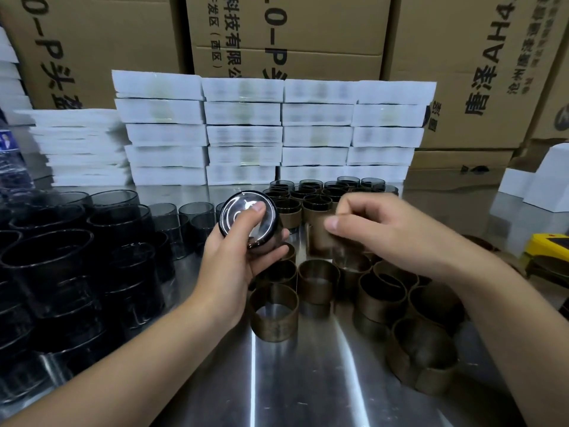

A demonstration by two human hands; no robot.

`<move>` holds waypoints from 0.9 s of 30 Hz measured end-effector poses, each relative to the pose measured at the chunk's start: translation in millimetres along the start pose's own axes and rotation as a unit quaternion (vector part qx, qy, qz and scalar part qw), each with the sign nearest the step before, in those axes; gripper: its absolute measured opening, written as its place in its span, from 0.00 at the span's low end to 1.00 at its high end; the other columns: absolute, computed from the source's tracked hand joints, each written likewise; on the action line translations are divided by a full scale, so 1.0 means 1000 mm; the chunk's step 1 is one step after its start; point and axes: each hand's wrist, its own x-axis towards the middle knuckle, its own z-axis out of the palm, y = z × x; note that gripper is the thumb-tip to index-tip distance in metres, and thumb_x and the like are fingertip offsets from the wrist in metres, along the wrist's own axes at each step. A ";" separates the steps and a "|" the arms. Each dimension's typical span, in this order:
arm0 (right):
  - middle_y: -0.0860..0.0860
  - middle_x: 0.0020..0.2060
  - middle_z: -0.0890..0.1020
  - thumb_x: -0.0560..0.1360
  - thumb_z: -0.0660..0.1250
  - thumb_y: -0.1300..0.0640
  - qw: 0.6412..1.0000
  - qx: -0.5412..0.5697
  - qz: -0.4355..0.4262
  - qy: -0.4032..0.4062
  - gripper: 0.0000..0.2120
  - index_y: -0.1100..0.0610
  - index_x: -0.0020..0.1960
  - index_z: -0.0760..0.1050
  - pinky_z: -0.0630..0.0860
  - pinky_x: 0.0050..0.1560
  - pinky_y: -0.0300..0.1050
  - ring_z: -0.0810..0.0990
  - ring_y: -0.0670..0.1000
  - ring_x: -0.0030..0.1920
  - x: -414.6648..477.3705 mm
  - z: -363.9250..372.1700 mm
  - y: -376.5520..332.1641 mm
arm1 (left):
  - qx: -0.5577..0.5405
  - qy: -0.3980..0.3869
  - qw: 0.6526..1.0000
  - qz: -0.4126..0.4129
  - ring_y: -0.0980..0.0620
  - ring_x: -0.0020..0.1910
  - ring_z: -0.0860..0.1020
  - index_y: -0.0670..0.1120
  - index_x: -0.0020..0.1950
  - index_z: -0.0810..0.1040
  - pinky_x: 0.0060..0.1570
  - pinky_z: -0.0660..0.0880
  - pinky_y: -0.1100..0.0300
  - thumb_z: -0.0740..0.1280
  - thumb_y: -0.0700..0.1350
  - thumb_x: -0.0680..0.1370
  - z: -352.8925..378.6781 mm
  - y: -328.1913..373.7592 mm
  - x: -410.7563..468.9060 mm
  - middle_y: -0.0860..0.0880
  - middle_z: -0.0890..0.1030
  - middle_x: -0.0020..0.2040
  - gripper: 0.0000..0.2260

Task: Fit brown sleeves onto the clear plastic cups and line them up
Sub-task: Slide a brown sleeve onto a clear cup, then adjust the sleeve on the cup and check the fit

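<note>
My left hand grips a clear smoky cup turned on its side, its round base facing me. My right hand pinches a brown sleeve just right of that cup; the two are close but apart. Loose brown sleeves stand on the steel table below and to the right of my hands. Behind my hands, sleeved cups stand in a tight group. Bare smoky cups crowd the left side.
Stacks of white flat packs form a wall behind the cups, with cardboard cartons above. White boxes and a yellow object sit at the right edge. A plastic-wrapped item stands far left.
</note>
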 end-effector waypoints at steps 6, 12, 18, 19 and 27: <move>0.46 0.31 0.69 0.71 0.69 0.40 0.986 -0.001 -0.049 0.160 0.21 0.57 0.33 0.70 0.65 0.32 0.35 0.69 0.42 0.30 0.004 0.018 0.005 | 0.047 -0.046 0.998 0.012 0.41 0.46 0.84 0.52 0.48 0.82 0.40 0.80 0.57 0.75 0.48 0.67 -0.002 0.000 -0.003 0.46 0.85 0.45 0.11; 0.47 0.34 0.68 0.72 0.63 0.44 0.971 0.021 -0.099 0.215 0.18 0.55 0.31 0.66 0.64 0.36 0.33 0.69 0.42 0.33 0.002 0.028 0.002 | 0.038 -0.037 0.998 -0.025 0.41 0.51 0.82 0.51 0.52 0.82 0.46 0.81 0.52 0.72 0.58 0.66 0.007 0.003 -0.007 0.45 0.84 0.49 0.19; 0.49 0.43 0.71 0.66 0.64 0.46 0.963 -0.017 -0.144 0.229 0.12 0.53 0.37 0.65 0.67 0.42 0.32 0.71 0.44 0.42 0.001 0.034 0.005 | 0.051 -0.055 0.994 -0.084 0.45 0.59 0.80 0.45 0.68 0.73 0.58 0.78 0.49 0.66 0.64 0.69 0.014 0.010 -0.013 0.41 0.78 0.63 0.33; 0.47 0.45 0.70 0.66 0.65 0.46 0.962 -0.028 -0.153 0.227 0.12 0.51 0.40 0.65 0.69 0.44 0.33 0.72 0.44 0.43 0.000 0.036 0.005 | 0.053 -0.061 0.993 -0.085 0.45 0.59 0.80 0.44 0.68 0.74 0.59 0.77 0.49 0.65 0.63 0.69 0.014 0.009 -0.014 0.40 0.79 0.63 0.33; 0.47 0.55 0.70 0.65 0.73 0.59 0.951 -0.071 -0.236 0.184 0.27 0.52 0.61 0.68 0.68 0.59 0.30 0.70 0.38 0.58 0.001 0.041 0.008 | 0.075 -0.089 0.992 -0.043 0.47 0.61 0.79 0.47 0.71 0.69 0.57 0.78 0.51 0.72 0.58 0.61 0.010 0.005 -0.014 0.47 0.79 0.60 0.40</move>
